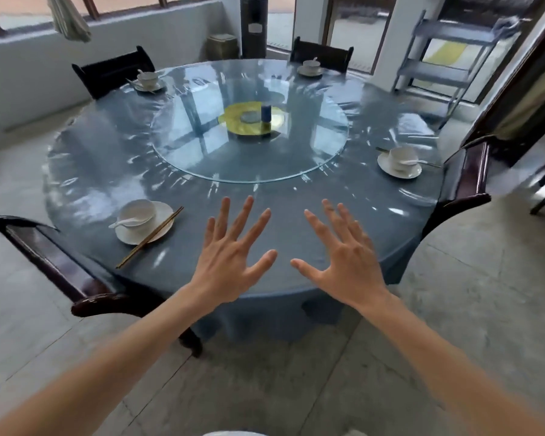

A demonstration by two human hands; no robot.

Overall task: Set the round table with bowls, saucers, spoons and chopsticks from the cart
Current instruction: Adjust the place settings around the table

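Both the left hand (230,262) and right hand (343,262) were spread wide, holding nothing, above the round blue plastic-covered table (202,196); left of the fingers sat a white bowl (138,212) with spoon on a saucer (158,231), brown chopsticks (150,237) alongside

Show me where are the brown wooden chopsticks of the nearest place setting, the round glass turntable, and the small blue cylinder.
brown wooden chopsticks (150,236), head view, mid-length
round glass turntable (183,146), head view, left glass surface
small blue cylinder (266,112), head view, its side
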